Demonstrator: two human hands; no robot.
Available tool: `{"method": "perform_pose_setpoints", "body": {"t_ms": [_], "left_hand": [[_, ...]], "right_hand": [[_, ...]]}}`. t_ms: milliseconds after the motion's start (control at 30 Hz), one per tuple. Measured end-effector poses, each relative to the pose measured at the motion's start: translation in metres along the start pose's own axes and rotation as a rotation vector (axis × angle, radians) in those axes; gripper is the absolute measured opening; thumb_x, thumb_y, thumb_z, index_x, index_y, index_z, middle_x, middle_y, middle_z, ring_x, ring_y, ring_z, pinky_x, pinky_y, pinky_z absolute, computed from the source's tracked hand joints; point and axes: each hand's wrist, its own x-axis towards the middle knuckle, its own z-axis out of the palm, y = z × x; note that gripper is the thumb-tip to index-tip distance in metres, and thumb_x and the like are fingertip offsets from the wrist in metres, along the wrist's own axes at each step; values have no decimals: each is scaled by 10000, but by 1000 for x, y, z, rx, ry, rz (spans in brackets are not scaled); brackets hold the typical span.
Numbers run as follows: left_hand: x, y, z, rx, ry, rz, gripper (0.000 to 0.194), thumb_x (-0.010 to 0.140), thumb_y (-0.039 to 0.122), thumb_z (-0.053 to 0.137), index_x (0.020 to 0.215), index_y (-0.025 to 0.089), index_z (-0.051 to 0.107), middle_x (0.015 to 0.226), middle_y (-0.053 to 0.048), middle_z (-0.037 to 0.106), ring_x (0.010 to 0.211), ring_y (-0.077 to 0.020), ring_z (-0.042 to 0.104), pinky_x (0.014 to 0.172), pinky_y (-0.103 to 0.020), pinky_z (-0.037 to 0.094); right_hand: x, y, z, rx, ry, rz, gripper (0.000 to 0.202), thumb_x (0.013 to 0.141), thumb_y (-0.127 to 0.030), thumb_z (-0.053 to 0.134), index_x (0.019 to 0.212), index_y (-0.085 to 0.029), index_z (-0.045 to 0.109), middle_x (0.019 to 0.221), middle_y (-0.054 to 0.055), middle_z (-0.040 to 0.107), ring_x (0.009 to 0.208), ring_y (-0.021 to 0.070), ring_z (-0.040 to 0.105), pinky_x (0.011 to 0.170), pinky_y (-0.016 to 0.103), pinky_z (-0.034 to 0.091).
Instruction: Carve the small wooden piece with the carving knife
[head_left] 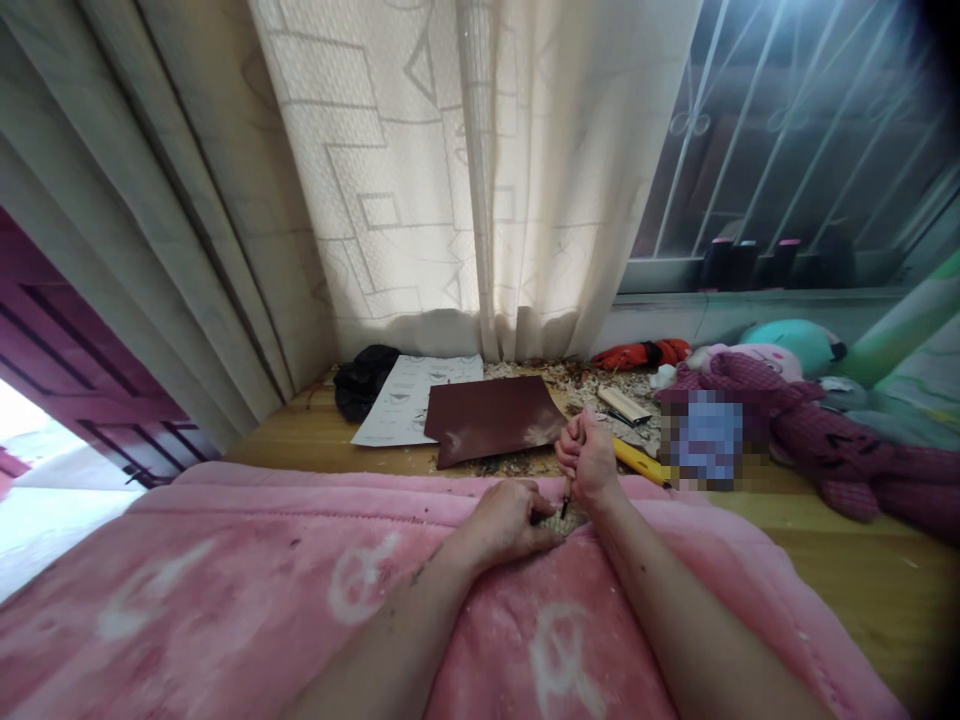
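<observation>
My left hand (508, 522) is closed on a small pale piece of carved wood (571, 520), pressing it down on the pink blanket (360, 570). Wrapped in a fist, my right hand (589, 458) grips a carving tool (565, 500) upright, with its thin dark tip down at the wood. Most of the tool's handle is hidden by my fingers. Just right of that fist lies a yellow utility knife (639, 462). A brown sheet (495, 415) lies beyond my hands, partly over a white printed paper (409, 398).
Wood shavings (559, 378) are scattered over the wooden surface (292, 432). A black bag (358, 385) sits at the left, and a pale flat case (624, 405) behind the knife. Plush toys (810, 420), an orange bundle (641, 353) and a blurred-out blue item (706, 435) are at the right. Curtains (480, 180) hang behind.
</observation>
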Motion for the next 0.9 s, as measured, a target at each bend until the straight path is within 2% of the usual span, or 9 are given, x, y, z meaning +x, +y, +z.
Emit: {"method": "perform_pose_setpoints", "body": {"t_ms": [333, 567, 667, 900], "left_hand": [[1, -1, 2, 40, -4, -10, 155, 671, 333, 609, 688, 184, 645, 630, 20, 518, 596, -103, 421, 543, -214, 254], [1, -1, 2, 57, 0, -33, 178, 666, 354, 612, 648, 177, 628, 590, 23, 487, 572, -99, 400, 513, -219, 222], [2, -1, 1, 55, -11, -41, 175, 641, 350, 634, 643, 176, 628, 582, 24, 482, 566, -99, 397, 511, -218, 218], [1, -2, 2, 7, -17, -41, 178, 645, 343, 638, 768, 220, 679, 654, 24, 521, 602, -105, 430, 536, -211, 251]], "right_hand": [[-5, 2, 9, -57, -148, 91, 437, 768, -527, 477, 530, -201, 310, 363, -101, 203, 312, 39, 81, 266, 129, 81], [-4, 3, 7, -41, -245, 134, 432, 762, -529, 480, 533, -200, 320, 361, -106, 198, 312, 36, 70, 263, 128, 77], [-1, 4, 5, -36, -193, 110, 421, 765, -521, 477, 540, -201, 323, 361, -108, 196, 309, 37, 69, 262, 132, 71], [2, 10, 4, -124, 98, 2, 419, 781, -524, 448, 551, -208, 298, 360, -101, 222, 287, 44, 127, 273, 151, 84]]}}
